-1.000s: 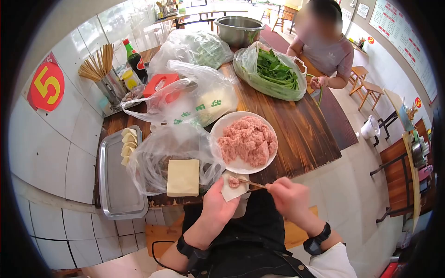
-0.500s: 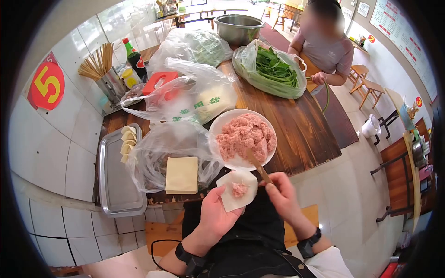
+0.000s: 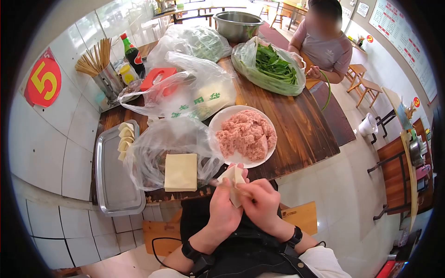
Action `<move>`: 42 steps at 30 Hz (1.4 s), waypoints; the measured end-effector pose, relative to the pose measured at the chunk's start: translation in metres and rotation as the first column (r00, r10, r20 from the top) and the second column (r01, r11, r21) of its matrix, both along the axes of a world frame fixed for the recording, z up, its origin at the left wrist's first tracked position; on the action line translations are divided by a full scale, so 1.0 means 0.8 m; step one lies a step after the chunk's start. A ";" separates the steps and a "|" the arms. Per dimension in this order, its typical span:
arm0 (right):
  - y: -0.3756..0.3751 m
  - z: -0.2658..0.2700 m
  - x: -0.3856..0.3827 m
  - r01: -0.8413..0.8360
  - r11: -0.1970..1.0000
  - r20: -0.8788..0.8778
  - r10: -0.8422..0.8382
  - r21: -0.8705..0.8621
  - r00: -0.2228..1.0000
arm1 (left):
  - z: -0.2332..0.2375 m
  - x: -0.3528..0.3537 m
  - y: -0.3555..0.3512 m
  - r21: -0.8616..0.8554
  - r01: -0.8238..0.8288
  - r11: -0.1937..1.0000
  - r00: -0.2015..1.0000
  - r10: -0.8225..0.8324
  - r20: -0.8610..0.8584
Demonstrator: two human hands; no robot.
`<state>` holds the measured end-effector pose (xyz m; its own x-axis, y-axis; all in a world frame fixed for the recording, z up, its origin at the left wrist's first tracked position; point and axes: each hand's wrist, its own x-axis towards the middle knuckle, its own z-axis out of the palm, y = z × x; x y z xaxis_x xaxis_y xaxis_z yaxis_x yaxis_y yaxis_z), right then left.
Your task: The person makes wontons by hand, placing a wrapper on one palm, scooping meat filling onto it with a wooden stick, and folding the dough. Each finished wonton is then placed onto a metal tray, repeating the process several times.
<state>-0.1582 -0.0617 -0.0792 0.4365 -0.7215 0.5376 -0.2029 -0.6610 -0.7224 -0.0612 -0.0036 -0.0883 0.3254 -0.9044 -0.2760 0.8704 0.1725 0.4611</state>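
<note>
My left hand (image 3: pixel 223 211) is closed around a pale wonton wrapper (image 3: pixel 235 197), which is folded up in front of my apron. My right hand (image 3: pixel 261 200) presses against the wrapper's right side, its fingers bent round a thin wooden spatula (image 3: pixel 245 187) that is blurred and mostly hidden. The filling inside the wrapper is out of sight. Just beyond both hands stands a white plate (image 3: pixel 214 121) heaped with pink minced meat (image 3: pixel 245 134). A square stack of wrappers (image 3: pixel 181 172) lies to the left, on a clear plastic bag (image 3: pixel 157 139).
A metal tray (image 3: pixel 118 185) at the left holds several folded wontons (image 3: pixel 125 139). Farther back are bags, leafy greens (image 3: pixel 278 67), a steel pot (image 3: pixel 238 25), a chopstick holder (image 3: pixel 109 83) and a bottle (image 3: pixel 133 55). Across the table, a person (image 3: pixel 324 46) holds a green stem (image 3: pixel 328 92).
The wrapper, earlier spread open with meat on it, is now folded up. My right hand has moved left from beside the plate onto the wrapper, and the spatula has left the meat.
</note>
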 end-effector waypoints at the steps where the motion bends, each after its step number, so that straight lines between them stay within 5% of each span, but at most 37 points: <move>1: 0.001 -0.003 0.004 -0.003 0.990 -0.030 -0.001 -0.138 1.000 | 0.002 -0.001 -0.001 -0.025 -0.003 1.000 1.000 0.003 0.003; 7: 0.008 0.012 0.006 -0.095 0.987 -0.230 0.063 -0.132 0.971 | 0.007 0.005 0.009 -0.034 -0.009 0.999 1.000 0.008 -0.020; 11: -0.016 0.030 -0.025 -0.184 0.981 -0.108 0.190 0.065 0.976 | 0.009 0.014 0.012 0.020 -0.026 0.999 0.999 0.025 0.044; 14: -0.039 0.034 -0.045 -0.076 0.997 -0.173 0.076 0.007 0.982 | 0.011 0.021 0.015 0.007 -0.020 1.000 1.000 0.019 0.008; 16: -0.048 0.039 -0.053 -0.051 0.978 -0.376 -0.029 -0.201 0.926 | 0.012 0.022 0.015 0.010 0.004 1.000 1.000 -0.004 0.019; 23: -0.063 0.031 -0.060 -0.027 0.987 -0.370 -0.034 -0.157 0.928 | 0.010 0.023 0.013 0.121 0.088 0.989 0.990 -0.100 0.098; 27: -0.075 0.027 -0.058 0.160 0.987 -0.384 -0.154 -0.018 0.910 | 0.016 0.024 0.014 0.155 0.073 0.985 0.993 -0.086 0.077; 31: -0.100 0.018 -0.053 0.235 0.932 -0.356 -0.326 -0.275 0.876 | 0.008 0.023 0.011 0.139 0.066 0.988 0.995 -0.076 0.066; 35: -0.104 0.034 -0.051 0.156 0.929 -0.460 -0.305 -0.335 0.834 | 0.008 0.024 0.005 0.130 0.057 0.990 0.995 -0.067 0.076; 40: -0.075 0.044 -0.058 -0.054 0.998 -0.247 0.041 -0.044 0.968 | 0.006 0.028 0.000 0.168 0.043 0.985 0.994 -0.060 0.094; 42: -0.069 0.036 -0.057 -0.014 0.997 -0.292 -0.008 -0.071 0.956 | 0.007 0.028 -0.003 0.155 0.063 0.986 0.992 -0.079 0.097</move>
